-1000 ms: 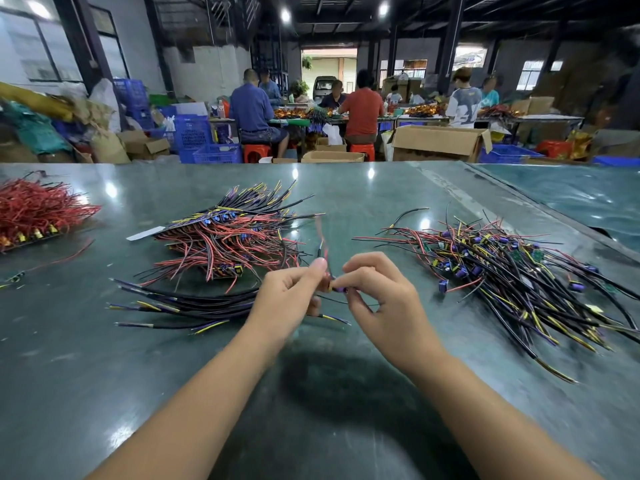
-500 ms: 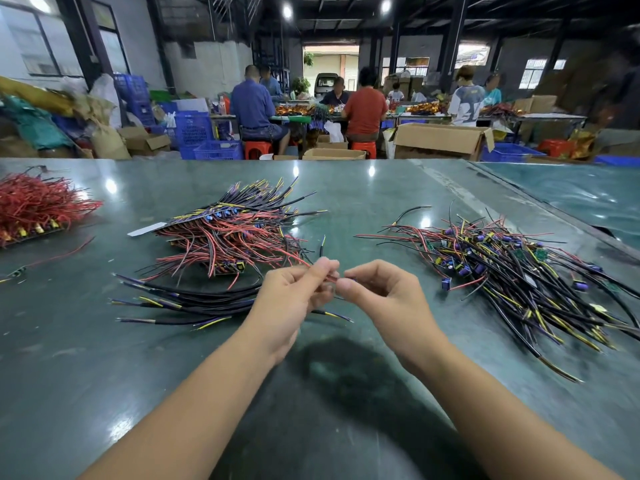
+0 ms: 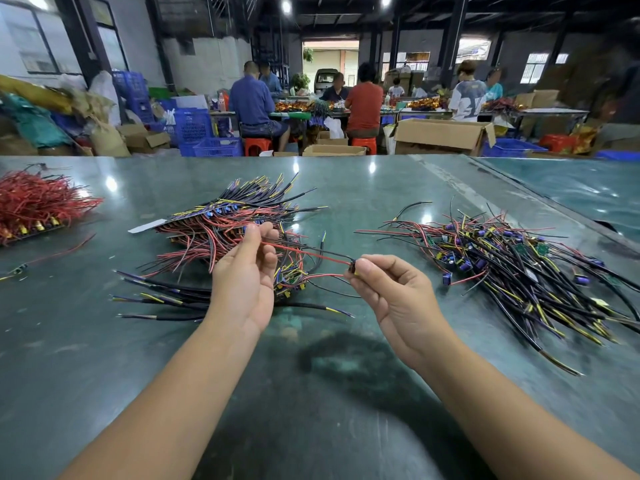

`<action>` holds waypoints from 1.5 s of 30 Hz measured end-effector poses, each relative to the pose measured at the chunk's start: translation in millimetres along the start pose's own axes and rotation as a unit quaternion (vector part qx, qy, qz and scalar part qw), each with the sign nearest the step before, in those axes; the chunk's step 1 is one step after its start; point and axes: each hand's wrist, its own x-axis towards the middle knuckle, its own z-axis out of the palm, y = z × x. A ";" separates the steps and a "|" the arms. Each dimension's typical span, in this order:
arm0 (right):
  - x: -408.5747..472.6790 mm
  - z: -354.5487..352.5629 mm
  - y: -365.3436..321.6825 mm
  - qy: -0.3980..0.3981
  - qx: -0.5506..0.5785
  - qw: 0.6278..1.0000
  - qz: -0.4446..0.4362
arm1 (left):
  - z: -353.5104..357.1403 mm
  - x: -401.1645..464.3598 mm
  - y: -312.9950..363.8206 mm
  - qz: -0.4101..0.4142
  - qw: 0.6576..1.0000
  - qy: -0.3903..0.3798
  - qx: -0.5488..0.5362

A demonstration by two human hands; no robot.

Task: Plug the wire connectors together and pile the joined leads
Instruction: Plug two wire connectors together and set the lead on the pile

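My left hand (image 3: 247, 275) pinches the far end of a red and black lead (image 3: 304, 252) between thumb and fingers, above the stacked pile of leads (image 3: 228, 230). My right hand (image 3: 388, 289) pinches the small dark connector (image 3: 353, 266) at the lead's other end. The lead stretches between the two hands, just above the table. A second red wire runs from the connector back toward the pile. A loose heap of black, red and yellow leads with purple parts (image 3: 512, 265) lies to the right.
Thick black leads with yellow tips (image 3: 162, 299) lie under my left wrist. A bundle of red wires (image 3: 34, 206) sits at the far left of the green table (image 3: 311, 393). People work at benches behind, among cardboard boxes and blue crates.
My hands were close together at the connector. They have since drawn apart: the right hand moved right with the connector, the left hand rose toward the pile, and the lead is stretched out.
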 end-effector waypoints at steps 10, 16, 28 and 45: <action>6.0 -14.0 -1.2 0.036 -0.163 0.985 -0.048 | -13.3 11.6 1.6 0.020 0.996 0.083 -0.030; 29.5 -46.5 -51.9 0.232 -0.015 0.964 -0.129 | -21.4 19.0 10.2 0.041 0.994 0.096 -0.028; 24.5 -42.9 -9.3 0.000 -0.737 0.660 -0.143 | -23.8 11.7 -12.3 0.207 0.827 -0.040 0.522; 6.7 -24.6 8.3 -0.136 -0.692 0.698 -0.122 | -18.8 3.5 -7.1 0.238 0.825 -0.040 0.511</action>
